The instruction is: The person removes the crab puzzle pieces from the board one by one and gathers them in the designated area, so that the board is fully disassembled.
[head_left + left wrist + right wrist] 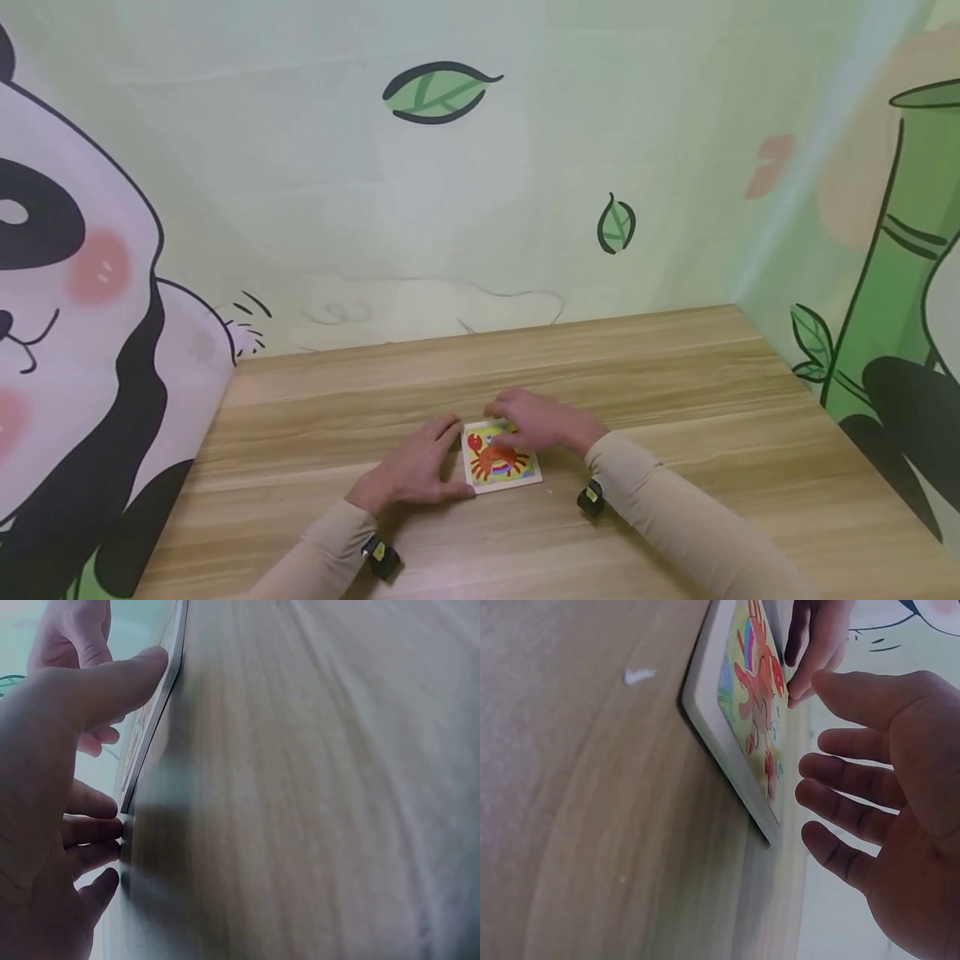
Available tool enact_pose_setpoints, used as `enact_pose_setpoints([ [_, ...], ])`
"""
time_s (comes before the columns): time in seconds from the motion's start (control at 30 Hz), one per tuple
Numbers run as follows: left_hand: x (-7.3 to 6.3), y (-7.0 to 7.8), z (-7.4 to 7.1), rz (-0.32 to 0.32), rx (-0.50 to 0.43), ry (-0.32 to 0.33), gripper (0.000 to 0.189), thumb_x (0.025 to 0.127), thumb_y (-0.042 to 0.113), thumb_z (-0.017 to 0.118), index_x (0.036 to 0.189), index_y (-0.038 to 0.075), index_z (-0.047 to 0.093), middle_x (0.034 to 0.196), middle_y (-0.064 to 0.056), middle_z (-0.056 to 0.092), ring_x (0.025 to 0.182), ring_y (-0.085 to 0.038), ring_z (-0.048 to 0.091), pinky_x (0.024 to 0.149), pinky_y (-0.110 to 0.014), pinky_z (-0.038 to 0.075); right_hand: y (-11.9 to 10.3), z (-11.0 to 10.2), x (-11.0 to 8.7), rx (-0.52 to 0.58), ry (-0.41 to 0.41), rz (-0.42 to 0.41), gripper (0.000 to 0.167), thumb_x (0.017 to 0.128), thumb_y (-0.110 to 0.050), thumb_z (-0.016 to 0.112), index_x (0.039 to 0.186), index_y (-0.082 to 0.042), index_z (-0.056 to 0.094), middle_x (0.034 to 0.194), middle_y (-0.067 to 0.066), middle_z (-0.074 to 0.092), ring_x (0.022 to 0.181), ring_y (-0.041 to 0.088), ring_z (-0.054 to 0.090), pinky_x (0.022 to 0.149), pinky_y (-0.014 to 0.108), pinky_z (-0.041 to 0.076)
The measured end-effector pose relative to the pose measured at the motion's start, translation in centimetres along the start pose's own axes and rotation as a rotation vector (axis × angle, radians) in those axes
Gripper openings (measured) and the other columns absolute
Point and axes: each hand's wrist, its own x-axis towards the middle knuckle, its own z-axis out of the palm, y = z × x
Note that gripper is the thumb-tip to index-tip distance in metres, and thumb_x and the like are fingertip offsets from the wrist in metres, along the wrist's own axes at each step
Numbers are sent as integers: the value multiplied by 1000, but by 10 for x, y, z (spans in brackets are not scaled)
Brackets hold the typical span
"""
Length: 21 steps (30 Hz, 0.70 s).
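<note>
The right hand has its fingers loosely spread over the far right part of a crab picture board; the left hand has its thumb at the near left corner, well apart from its other fingers by the far left corner. The board lies flat on the wood-grained table, between the hands. Beige sleeves reach the wrists; behind stands a leaf-printed wall.
</note>
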Motion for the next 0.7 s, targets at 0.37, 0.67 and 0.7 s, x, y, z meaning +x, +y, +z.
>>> enact_pose_setpoints([
  [0.37, 3, -2, 2, 25, -3, 11, 98, 78, 66, 67, 144, -1, 40, 147, -14, 39, 135, -27, 40, 114, -42, 36, -3, 1, 4, 2, 3, -6, 47, 92, -35, 65, 130, -8, 60, 123, 7, 60, 114, 21, 56, 102, 37, 46],
  [0.67, 6, -3, 0, 22, -3, -36, 102, 80, 67, 65, 148, -4, 34, 151, -18, 36, 140, -31, 35, 116, -43, 32, -5, 4, 7, -14, -14, -4, 46, 91, -35, 65, 129, -9, 60, 123, 7, 61, 115, 21, 55, 102, 36, 47],
  [0.7, 6, -3, 0, 21, 3, -40, 103, 80, 67, 64, 148, -3, 34, 152, -18, 35, 140, -31, 35, 116, -43, 32, -6, 4, 7, -10, -17, -1, 47, 91, -34, 65, 130, -9, 59, 123, 7, 61, 115, 21, 55, 102, 36, 46],
])
